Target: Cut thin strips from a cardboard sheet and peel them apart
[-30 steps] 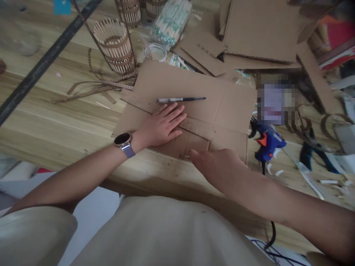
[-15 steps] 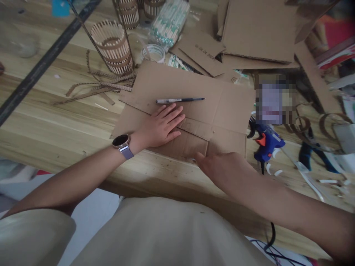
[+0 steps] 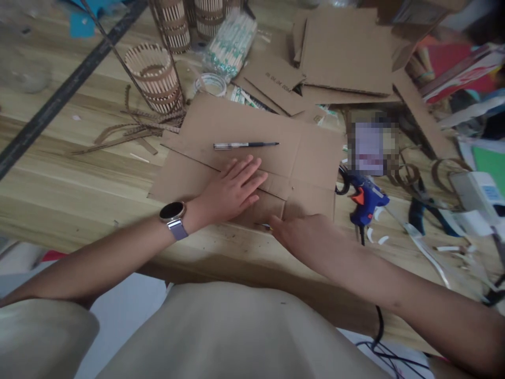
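Observation:
A flat brown cardboard sheet (image 3: 315, 158) with cut lines lies on the wooden table. My left hand (image 3: 232, 189), a watch on its wrist, presses flat on the sheet with fingers stretched out. My right hand (image 3: 303, 237) rests at the sheet's near edge with its back to the camera. Its fingers are curled under, and a small yellowish tip shows at the thumb; I cannot make out what it is. A black and silver pen (image 3: 244, 145) lies on the sheet just beyond my left fingertips.
A blue glue gun (image 3: 365, 197) lies right of the sheet, its cord over the table edge. Stick-built cylinders (image 3: 152, 76), cardboard strips (image 3: 130, 129), a tape roll (image 3: 209, 84) and a stick bundle (image 3: 229, 45) sit behind, with cardboard pieces (image 3: 343, 52) at back right. A black bar (image 3: 67, 87) crosses the left.
My right hand has settled against the sheet's near edge, close to my left hand. My left hand stays flat. The view has shifted a little to the right.

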`<state>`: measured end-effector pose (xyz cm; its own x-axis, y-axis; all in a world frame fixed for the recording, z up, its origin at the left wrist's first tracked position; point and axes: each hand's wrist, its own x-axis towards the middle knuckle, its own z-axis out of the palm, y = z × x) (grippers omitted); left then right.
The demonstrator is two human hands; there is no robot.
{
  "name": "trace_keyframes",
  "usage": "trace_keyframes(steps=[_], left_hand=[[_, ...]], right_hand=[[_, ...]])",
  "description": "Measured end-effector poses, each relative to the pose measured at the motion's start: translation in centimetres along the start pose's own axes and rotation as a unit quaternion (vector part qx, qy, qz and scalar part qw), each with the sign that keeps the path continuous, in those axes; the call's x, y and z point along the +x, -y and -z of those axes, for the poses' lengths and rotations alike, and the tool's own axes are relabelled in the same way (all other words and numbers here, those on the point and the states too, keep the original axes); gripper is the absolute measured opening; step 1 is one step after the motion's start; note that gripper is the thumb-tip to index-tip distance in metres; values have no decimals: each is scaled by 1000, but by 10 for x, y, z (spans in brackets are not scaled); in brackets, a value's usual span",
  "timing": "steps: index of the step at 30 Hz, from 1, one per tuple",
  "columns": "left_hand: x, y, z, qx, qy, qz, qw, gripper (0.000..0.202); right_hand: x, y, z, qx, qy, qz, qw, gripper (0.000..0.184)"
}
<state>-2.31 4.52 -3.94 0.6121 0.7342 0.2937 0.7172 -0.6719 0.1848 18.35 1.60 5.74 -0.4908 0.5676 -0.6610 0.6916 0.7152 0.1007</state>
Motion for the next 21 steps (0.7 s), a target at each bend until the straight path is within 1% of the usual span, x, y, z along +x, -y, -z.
trace_keyframes(steps=[3,5,7,10,15,21], left_hand=[[1,-8,-5,1,13,-2,1000,56],[0,-9,-9,6,14,-1,1000,63],[-1,-7,-12,6,15,-3,1000,66],[-2,-5,-13,4,12,-7,1000,64],[-3,-7,-11,13,10,-10,1000,62],[-3,-7,-11,3,10,-10,1000,61]], right_hand=[[2,5,1,-13,-7,2,1000,35],[3,8,1,-17,1,-2,1000,38],[3,9,1,-15,8,-5,1000,41],[3,9,-1,-10,4,-6,1000,45],[1,7,-1,-3,4,-10,1000,43],[0,3,1,-21,27,-12,999,42]])
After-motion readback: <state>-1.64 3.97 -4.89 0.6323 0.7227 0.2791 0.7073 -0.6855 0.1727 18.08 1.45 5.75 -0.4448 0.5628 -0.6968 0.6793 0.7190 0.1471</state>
